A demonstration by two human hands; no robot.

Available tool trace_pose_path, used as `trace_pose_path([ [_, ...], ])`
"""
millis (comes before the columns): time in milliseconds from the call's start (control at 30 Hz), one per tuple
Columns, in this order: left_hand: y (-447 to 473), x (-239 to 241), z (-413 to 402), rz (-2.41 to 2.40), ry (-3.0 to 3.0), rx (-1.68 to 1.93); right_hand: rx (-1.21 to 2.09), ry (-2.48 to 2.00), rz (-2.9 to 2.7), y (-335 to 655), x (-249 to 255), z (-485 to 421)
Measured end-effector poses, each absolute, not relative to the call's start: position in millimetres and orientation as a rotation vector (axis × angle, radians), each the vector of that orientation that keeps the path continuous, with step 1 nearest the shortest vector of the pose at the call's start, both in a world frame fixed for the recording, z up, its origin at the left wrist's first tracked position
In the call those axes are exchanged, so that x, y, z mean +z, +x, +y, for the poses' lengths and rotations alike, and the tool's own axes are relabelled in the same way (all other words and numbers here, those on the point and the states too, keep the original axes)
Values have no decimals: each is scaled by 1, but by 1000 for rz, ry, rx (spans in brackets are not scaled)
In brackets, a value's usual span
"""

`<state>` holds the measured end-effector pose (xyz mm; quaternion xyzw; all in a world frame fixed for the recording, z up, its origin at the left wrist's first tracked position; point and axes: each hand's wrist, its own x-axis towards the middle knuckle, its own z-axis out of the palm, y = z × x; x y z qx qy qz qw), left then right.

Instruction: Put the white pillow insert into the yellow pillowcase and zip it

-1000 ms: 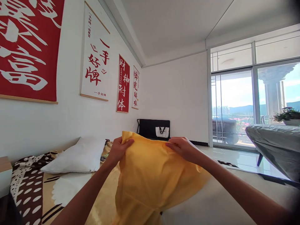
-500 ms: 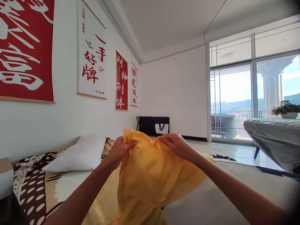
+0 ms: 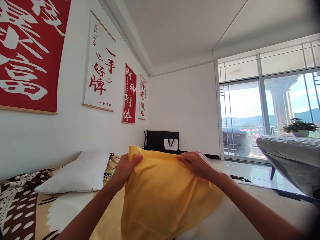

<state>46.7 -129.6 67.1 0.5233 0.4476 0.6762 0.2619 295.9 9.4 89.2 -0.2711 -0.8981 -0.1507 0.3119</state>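
Observation:
A piece of yellow cloth [image 3: 160, 190] hangs in front of me, its upper edge drawn nearly straight between my hands. My left hand [image 3: 130, 165] pinches the upper left corner, thumb lying over the fabric. Farther right along the same edge, my right hand [image 3: 196, 161] grips the cloth with bent fingers. Soft folds run down the fabric, and its lower part drops out of the picture. Whether it is a cover or a garment I cannot tell.
A white pillow [image 3: 80, 171] rests on a patterned brown and beige blanket [image 3: 23, 213] to the left. Behind stand a black panel [image 3: 160, 136] and a white bag [image 3: 170, 144]. A grey-covered piece of furniture [image 3: 287, 153] with a potted plant [image 3: 300, 128] is at the right.
The cloth's upper edge, which sagged between my hands, is now stretched almost straight. My right hand has shifted a little to the right along it. The view has tilted slightly upward.

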Motion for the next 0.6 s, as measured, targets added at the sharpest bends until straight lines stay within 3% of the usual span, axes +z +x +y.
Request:
trace_pose_path([
  [133,49,68,-134,1137,1465,1789,-246,-600,-2431,287,97,-4],
  [333,49,70,-141,1089,1514,1721,361,-391,-2433,222,104,-50],
  [600,11,48,-149,799,1280,1873,690,-179,-2263,191,88,-61],
])
